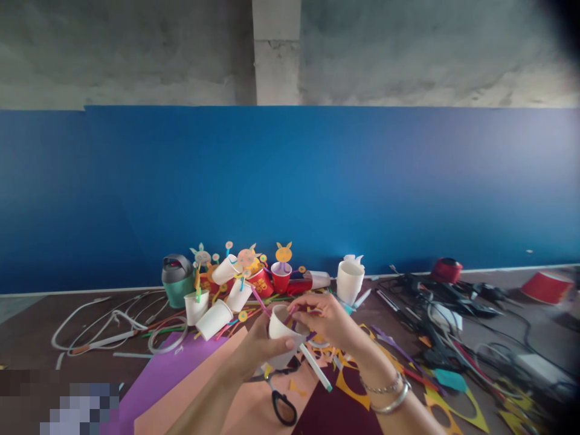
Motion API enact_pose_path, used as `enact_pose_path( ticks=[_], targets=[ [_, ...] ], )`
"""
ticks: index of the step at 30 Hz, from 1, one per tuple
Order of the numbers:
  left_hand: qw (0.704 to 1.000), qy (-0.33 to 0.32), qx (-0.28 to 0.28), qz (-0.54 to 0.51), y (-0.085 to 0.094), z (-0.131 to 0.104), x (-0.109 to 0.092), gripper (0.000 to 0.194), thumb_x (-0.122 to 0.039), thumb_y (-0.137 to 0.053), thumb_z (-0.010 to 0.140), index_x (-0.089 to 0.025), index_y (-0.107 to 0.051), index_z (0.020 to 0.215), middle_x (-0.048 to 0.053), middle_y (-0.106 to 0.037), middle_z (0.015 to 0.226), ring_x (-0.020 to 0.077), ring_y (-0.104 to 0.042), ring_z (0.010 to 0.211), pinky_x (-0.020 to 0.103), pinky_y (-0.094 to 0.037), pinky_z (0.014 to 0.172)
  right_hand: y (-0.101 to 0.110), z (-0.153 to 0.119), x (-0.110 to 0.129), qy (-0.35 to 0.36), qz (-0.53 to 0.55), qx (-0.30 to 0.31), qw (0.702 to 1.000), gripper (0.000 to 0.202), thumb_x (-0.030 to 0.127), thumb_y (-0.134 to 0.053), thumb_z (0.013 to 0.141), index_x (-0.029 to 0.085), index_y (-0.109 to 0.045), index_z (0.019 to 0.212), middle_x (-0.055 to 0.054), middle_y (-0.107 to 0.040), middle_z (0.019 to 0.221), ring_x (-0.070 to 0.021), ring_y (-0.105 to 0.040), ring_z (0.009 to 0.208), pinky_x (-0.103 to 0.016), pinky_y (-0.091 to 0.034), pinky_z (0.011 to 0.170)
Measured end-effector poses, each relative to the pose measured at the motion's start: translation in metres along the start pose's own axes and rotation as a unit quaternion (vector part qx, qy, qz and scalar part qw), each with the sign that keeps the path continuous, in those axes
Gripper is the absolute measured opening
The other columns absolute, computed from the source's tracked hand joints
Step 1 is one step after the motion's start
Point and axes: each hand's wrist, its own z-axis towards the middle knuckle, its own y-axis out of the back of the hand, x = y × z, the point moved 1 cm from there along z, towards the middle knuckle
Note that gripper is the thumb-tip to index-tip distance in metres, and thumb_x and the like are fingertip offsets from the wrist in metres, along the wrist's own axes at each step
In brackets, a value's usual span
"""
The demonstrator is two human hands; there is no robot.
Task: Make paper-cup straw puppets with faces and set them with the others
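Note:
My left hand is wrapped round a white paper cup, its thumb across the front, tilting the cup a little. At the cup's rim my right hand is closed in a pinch on a thin purple strip. Another stretch of purple strip sticks out past the cup's left edge; whether the two are one piece I cannot tell. Below the hands, black-handled scissors and a white marker with a green end lie on coloured paper.
Paper cups with animal-face cutouts stand and lie at the back. A stack of white cups is right of them. White cables lie left, black cables right. Yellow paper scraps and a purple sheet cover the front.

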Motion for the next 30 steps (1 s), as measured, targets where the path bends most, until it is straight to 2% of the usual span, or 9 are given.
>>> enact_pose_path(
  ticks=[3,5,6,10,12,16,20,26,30],
  targets=[
    [0.998,-0.020,-0.062,-0.017,0.001,0.002,-0.001,0.060,-0.032,-0.083,0.061,-0.018,-0.061,0.115,0.009,-0.070,0.099,0.0253,-0.065,0.091,0.030,-0.051,0.074,0.007,0.002,-0.001,0.007,0.008,-0.103,0.995,0.030,0.037,-0.059,0.084,0.020,-0.066,0.107,-0.006,-0.068,0.099,-0.0177,-0.062,0.086,-0.027,-0.048,0.073],
    [0.990,-0.036,-0.133,-0.024,0.001,0.004,-0.001,0.061,-0.033,-0.083,0.058,-0.017,-0.063,0.113,0.009,-0.071,0.093,0.0246,-0.065,0.085,0.030,-0.051,0.071,0.013,0.003,-0.005,-0.009,-0.008,-0.177,0.984,0.032,0.040,-0.051,0.088,0.018,-0.065,0.106,-0.007,-0.068,0.098,-0.0179,-0.060,0.087,-0.027,-0.047,0.073],
    [0.984,-0.045,-0.170,-0.029,0.001,0.005,-0.001,0.060,-0.034,-0.083,0.058,-0.017,-0.064,0.112,0.009,-0.072,0.088,0.0234,-0.066,0.080,0.030,-0.051,0.069,0.013,0.004,-0.009,-0.027,-0.025,-0.175,0.984,0.032,0.040,-0.048,0.089,0.017,-0.067,0.100,-0.007,-0.069,0.093,-0.0178,-0.061,0.084,-0.026,-0.047,0.070],
    [0.961,-0.087,-0.254,-0.064,-0.001,0.008,0.002,0.050,-0.040,-0.080,0.061,-0.013,-0.068,0.102,0.009,-0.071,0.080,0.0214,-0.065,0.073,0.028,-0.050,0.065,-0.005,0.001,-0.025,-0.083,-0.109,0.074,0.988,0.022,0.036,-0.062,0.078,0.017,-0.073,0.081,-0.002,-0.069,0.072,-0.0153,-0.059,0.066,-0.023,-0.043,0.058],
    [0.958,-0.089,-0.261,-0.075,0.000,0.009,0.004,0.044,-0.041,-0.079,0.063,-0.012,-0.069,0.096,0.010,-0.071,0.083,0.0213,-0.065,0.075,0.027,-0.049,0.066,-0.022,-0.001,-0.032,-0.084,-0.109,0.139,0.981,0.020,0.036,-0.067,0.074,0.017,-0.073,0.076,0.000,-0.067,0.066,-0.0134,-0.055,0.060,-0.021,-0.040,0.053],
    [0.960,-0.093,-0.258,-0.063,0.005,0.008,0.005,0.041,-0.039,-0.077,0.066,-0.012,-0.068,0.097,0.010,-0.070,0.085,0.0198,-0.065,0.075,0.025,-0.048,0.063,-0.046,-0.004,-0.044,-0.118,-0.089,0.125,0.981,0.019,0.028,-0.061,0.074,0.015,-0.074,0.070,0.001,-0.061,0.056,-0.0101,-0.047,0.051,-0.020,-0.035,0.047],
    [0.967,-0.087,-0.234,-0.048,0.007,0.008,0.001,0.038,-0.040,-0.074,0.070,-0.012,-0.067,0.096,0.007,-0.068,0.075,0.0167,-0.062,0.067,0.025,-0.048,0.061,-0.046,-0.003,-0.047,-0.141,-0.068,0.135,0.978,0.016,0.029,-0.067,0.069,0.016,-0.075,0.069,0.001,-0.059,0.053,-0.0103,-0.046,0.050,-0.020,-0.035,0.048],
    [0.977,-0.062,-0.202,-0.021,0.009,0.007,0.005,0.038,-0.043,-0.071,0.073,-0.013,-0.068,0.097,0.011,-0.070,0.087,0.0217,-0.064,0.081,0.028,-0.049,0.069,-0.044,0.002,-0.047,-0.102,0.047,0.065,0.991,0.027,0.041,-0.070,0.069,0.014,-0.075,0.068,0.001,-0.057,0.054,-0.0117,-0.046,0.052,-0.023,-0.038,0.051],
    [0.977,-0.070,-0.203,-0.003,0.011,0.006,0.003,0.042,-0.041,-0.071,0.074,-0.014,-0.066,0.105,0.009,-0.070,0.086,0.0196,-0.063,0.075,0.026,-0.047,0.064,-0.047,-0.002,-0.053,-0.169,-0.004,0.117,0.979,0.019,0.034,-0.073,0.064,0.015,-0.075,0.064,0.001,-0.058,0.050,-0.0099,-0.044,0.046,-0.021,-0.033,0.045]
  ],
)
